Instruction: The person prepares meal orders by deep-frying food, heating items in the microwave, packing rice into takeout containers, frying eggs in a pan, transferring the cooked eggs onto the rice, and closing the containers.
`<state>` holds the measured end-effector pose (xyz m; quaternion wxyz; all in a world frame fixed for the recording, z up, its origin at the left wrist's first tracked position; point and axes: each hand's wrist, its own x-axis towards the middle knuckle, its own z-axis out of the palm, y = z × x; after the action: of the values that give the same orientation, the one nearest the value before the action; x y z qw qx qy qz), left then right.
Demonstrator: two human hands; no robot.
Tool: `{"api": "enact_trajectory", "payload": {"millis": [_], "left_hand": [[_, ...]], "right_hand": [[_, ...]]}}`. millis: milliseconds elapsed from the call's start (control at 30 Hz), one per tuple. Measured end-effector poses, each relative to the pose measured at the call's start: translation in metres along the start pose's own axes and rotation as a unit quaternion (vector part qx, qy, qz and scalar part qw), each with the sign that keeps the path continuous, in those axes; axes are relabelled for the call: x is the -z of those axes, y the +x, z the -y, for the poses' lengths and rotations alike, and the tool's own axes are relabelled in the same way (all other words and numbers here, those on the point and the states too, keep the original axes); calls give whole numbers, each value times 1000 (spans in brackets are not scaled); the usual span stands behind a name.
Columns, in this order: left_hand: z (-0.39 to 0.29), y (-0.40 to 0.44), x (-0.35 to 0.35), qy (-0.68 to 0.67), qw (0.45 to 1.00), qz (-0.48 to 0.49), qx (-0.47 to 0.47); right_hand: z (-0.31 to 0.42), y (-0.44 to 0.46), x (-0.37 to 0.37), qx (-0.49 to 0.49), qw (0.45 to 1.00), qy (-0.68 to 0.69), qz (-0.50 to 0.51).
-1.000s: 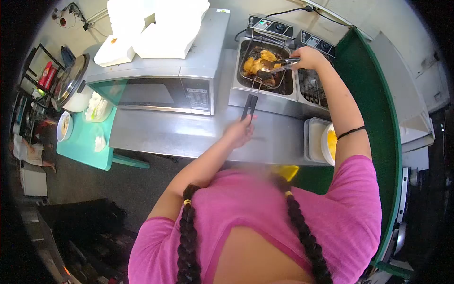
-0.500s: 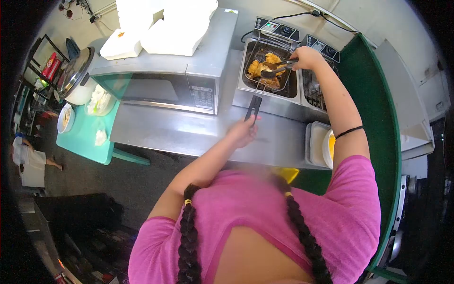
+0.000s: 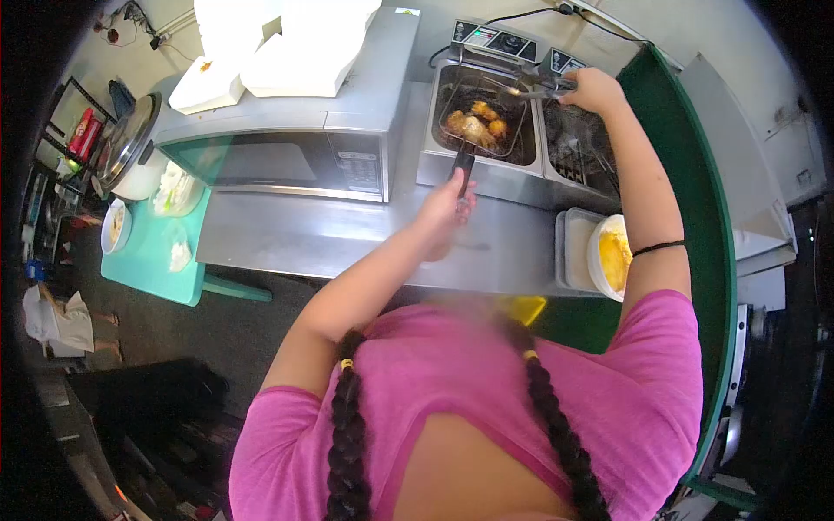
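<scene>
My left hand (image 3: 449,207) is closed around the black handle (image 3: 465,162) of a wire fryer basket (image 3: 514,139). Several golden-brown fried pieces (image 3: 472,128), which look like chicken, lie in that basket inside the left vat of a steel deep fryer (image 3: 532,171). Above the back right of this vat, my right hand (image 3: 594,90) grips a pair of metal tongs (image 3: 540,90) with dark handles. The tongs' tips are apart from the food, and I see nothing between them.
A microwave (image 3: 287,165) with white foam boxes (image 3: 300,61) on top stands left of the fryer. The fryer's second vat (image 3: 578,143) is at right. A tub with yellow contents (image 3: 615,260) sits near the counter's front. Far left, a person (image 3: 61,317) is partly visible.
The tongs have come off the food and moved up and right with my right hand. My left hand has moved forward with the basket handle, and the basket sits deeper in the vat.
</scene>
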<state>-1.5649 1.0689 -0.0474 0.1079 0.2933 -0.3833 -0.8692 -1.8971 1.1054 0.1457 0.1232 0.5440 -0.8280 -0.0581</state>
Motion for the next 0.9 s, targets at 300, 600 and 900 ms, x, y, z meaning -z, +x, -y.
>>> {"api": "enact_trajectory", "payload": {"millis": [300,600,900], "left_hand": [[2,-7,-30,-23,999,28,34],[2,11,-20,1,999,28,45],[60,-176,146,-56,993,100,26]], "right_hand": [[-126,-38,-19,-189,975,-25,116],[-158,-47,-165,-312,882,294,196],[-154,-20,-138,-261,902,263,220]]}}
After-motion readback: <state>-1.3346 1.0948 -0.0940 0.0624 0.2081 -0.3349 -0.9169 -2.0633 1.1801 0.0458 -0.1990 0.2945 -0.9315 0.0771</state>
